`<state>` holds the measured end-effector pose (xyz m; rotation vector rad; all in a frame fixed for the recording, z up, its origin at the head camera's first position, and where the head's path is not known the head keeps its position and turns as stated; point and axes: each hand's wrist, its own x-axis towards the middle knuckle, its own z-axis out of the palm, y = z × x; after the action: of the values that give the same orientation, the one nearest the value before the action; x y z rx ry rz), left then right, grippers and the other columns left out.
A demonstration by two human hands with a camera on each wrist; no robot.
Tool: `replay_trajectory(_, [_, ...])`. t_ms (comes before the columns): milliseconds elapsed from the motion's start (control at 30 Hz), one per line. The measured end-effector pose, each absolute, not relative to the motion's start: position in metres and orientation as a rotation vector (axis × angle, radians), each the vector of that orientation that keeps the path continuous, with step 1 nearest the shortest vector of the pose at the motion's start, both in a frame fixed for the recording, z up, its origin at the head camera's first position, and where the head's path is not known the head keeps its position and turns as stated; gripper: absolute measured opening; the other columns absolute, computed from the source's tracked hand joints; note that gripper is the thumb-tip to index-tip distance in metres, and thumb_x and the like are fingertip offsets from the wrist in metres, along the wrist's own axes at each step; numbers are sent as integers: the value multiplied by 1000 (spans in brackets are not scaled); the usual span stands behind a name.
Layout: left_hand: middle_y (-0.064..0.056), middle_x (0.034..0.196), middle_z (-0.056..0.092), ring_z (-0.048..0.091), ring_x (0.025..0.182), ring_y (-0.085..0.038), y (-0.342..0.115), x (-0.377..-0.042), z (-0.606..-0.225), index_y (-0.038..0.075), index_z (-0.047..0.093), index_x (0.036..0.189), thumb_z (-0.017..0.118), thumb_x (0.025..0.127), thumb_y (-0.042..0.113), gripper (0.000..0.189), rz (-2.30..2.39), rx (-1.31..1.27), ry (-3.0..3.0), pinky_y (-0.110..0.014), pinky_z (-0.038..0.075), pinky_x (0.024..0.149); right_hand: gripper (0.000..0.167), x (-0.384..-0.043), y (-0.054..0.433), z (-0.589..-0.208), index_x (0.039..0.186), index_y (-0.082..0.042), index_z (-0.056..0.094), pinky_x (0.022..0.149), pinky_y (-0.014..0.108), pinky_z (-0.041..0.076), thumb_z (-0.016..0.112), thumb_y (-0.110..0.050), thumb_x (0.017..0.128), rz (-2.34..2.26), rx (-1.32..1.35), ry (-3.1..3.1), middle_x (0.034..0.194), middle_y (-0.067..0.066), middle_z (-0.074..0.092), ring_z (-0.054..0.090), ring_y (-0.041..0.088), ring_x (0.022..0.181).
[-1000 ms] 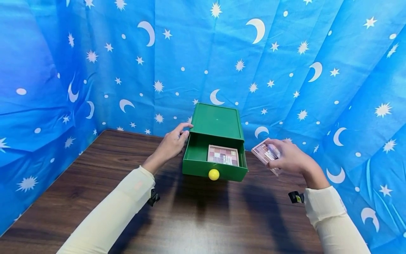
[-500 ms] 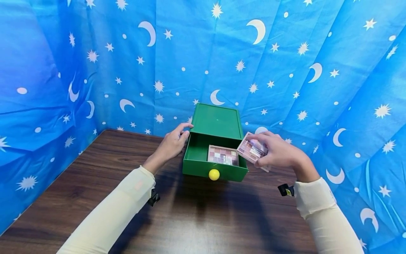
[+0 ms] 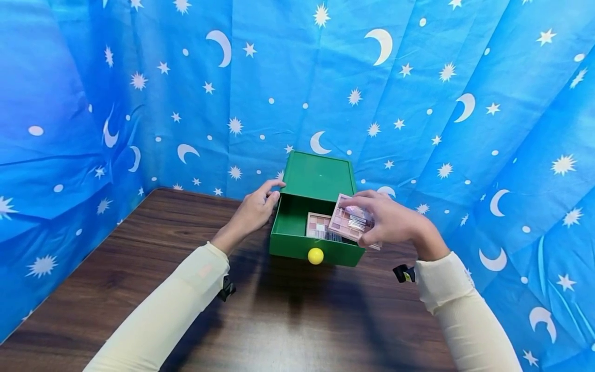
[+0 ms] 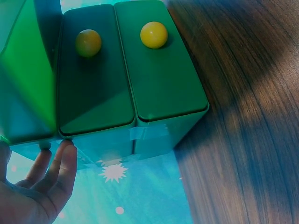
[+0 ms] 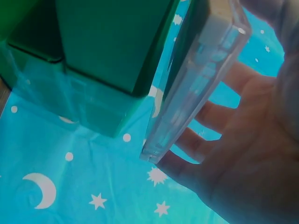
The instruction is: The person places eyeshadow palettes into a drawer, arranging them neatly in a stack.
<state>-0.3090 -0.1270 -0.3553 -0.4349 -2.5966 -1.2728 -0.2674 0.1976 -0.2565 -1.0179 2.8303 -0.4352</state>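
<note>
My right hand (image 3: 392, 219) pinches a pink-framed makeup palette (image 3: 340, 222) by its edges, tilted over the right side of a pulled-out green drawer (image 3: 290, 222). The right wrist view shows the palette's clear edge (image 5: 194, 88) with fingertips along it. Inside the drawer lies another makeup palette (image 3: 316, 226), partly covered by the held one. My left hand (image 3: 251, 212) has its fingers against the left side of the green drawer cabinet (image 3: 321, 173). In the left wrist view, the left hand's fingers (image 4: 65, 163) reach the cabinet's side, fairly straight.
A yellow ball knob (image 3: 315, 256) sits on the open drawer's front. Two closed drawers with a yellow knob (image 4: 154, 35) each show in the left wrist view. The cabinet stands on a dark wood table (image 3: 186, 227), before a blue star-and-moon cloth (image 3: 279, 67).
My right hand has carried its palette leftward, from beside the cabinet to above the open drawer, now overlapping the palette inside. My left hand has stayed at the cabinet's side.
</note>
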Motion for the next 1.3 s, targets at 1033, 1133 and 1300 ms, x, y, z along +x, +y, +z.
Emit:
replay_trajectory(1033, [-4, 77, 50, 46, 63, -21, -124, -308, -356, 32, 48, 146, 36, 112, 34, 36, -1260, -447, -2609, -37, 41, 61, 79, -267, 176, -254, 152, -22, 48, 100, 59, 44, 80, -22, 80, -406, -1086, 2709, 164, 12, 27, 29, 38, 139])
replay_trajectory(1133, [-4, 77, 51, 46, 63, -21, -124, -308, -355, 32, 48, 146, 37, 112, 33, 36, -1249, -444, -2608, -37, 41, 60, 72, -260, 176, -254, 151, -18, 49, 101, 60, 44, 78, -26, 85, -398, -1076, 2780, 160, 14, 34, 34, 38, 137])
replay_trajectory(1300, [-4, 75, 49, 45, 62, -21, -126, -308, -353, 32, 48, 146, 36, 112, 34, 36, -1247, -433, -2598, -36, 41, 59, 62, -246, 170, -255, 146, -15, 55, 90, 47, 50, 76, -23, 89, -473, -1097, 2882, 137, 13, 56, 51, 32, 118])
